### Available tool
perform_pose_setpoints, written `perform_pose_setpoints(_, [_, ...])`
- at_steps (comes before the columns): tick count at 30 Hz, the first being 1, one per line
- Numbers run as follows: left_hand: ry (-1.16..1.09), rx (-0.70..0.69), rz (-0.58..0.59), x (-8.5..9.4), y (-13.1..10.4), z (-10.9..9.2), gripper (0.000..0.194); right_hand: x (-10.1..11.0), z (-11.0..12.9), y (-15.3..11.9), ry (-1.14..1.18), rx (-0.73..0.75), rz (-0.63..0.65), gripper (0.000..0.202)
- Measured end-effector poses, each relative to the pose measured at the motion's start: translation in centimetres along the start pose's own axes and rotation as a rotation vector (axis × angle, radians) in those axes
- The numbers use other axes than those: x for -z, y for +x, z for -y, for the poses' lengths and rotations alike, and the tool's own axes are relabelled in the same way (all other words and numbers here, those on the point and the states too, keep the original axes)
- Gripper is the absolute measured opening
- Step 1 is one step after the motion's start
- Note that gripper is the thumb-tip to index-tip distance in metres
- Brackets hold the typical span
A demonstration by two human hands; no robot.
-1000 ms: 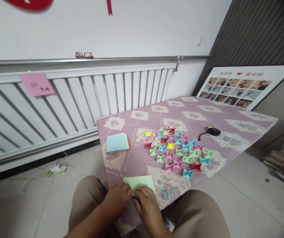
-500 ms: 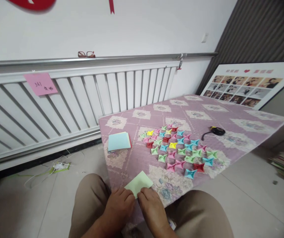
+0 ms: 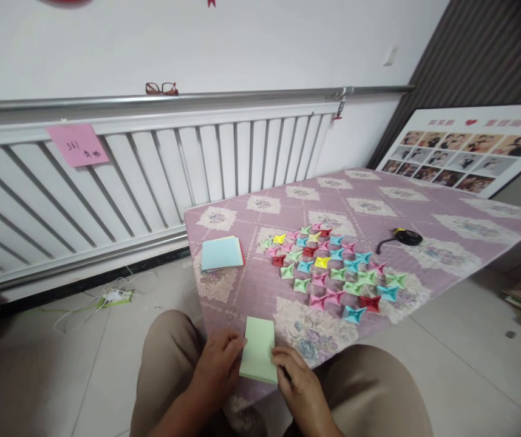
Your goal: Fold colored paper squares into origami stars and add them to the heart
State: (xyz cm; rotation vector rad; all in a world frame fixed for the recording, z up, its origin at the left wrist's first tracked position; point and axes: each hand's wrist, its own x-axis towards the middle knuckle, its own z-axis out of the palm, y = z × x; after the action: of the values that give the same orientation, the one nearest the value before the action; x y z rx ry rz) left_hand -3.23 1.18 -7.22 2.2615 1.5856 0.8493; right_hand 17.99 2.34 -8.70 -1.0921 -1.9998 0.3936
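A folded piece of light green paper [image 3: 259, 347] lies at the near corner of the table, its long side pointing away from me. My right hand [image 3: 300, 377] pinches its right edge between thumb and fingers. On the other side, the curled fingers of my left hand [image 3: 220, 359] hold the left edge; the left thumb is hidden. Beyond, several small folded paper shapes [image 3: 322, 262] in pink, green, blue, yellow and red stand in rows. A stack of coloured paper with a light blue sheet [image 3: 221, 254] on top lies at the table's left side.
A purple floral cloth covers the table [image 3: 242, 297]. A black coiled cable [image 3: 408, 237] lies on the right. Behind are a white radiator [image 3: 224, 158] with a pink note [image 3: 77, 145], glasses [image 3: 161, 89] on a pipe, and a photo board [image 3: 465, 149]. A power strip [image 3: 117, 297] lies on the floor.
The green paper has turned from slanted to nearly straight away from me. My hands have moved apart, from its near edge to its two sides. The view has shifted slightly.
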Motion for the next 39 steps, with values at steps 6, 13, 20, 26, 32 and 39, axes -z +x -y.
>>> perform_pose_setpoints(6, [0.045,-0.049,0.030,-0.5,0.5,-0.6,0.024,0.2,-0.5,-0.6,-0.020,0.016,0.106,0.023])
perform_pose_setpoints(13, [0.043,-0.014,0.065,-0.8,0.2,-0.8,0.023,0.9,-0.6,-0.4,-0.195,0.008,0.167,0.039])
perform_pose_setpoints(20, [0.010,0.127,0.034,-1.1,0.2,-0.8,0.014,0.6,-0.5,0.0,-0.237,-0.042,0.154,0.016])
perform_pose_setpoints(26, [0.083,0.248,0.063,-1.5,0.5,-0.9,0.011,0.6,-0.4,0.0,-0.224,-0.100,0.132,0.013])
perform_pose_setpoints(32, [0.130,0.274,0.144,-1.3,0.8,-0.6,0.021,0.0,-0.3,0.0,-0.231,-0.146,0.071,0.015])
perform_pose_setpoints(39, [0.203,0.318,0.215,-1.1,2.0,-1.0,0.027,-0.4,0.0,0.6,-0.266,-0.193,0.004,0.014])
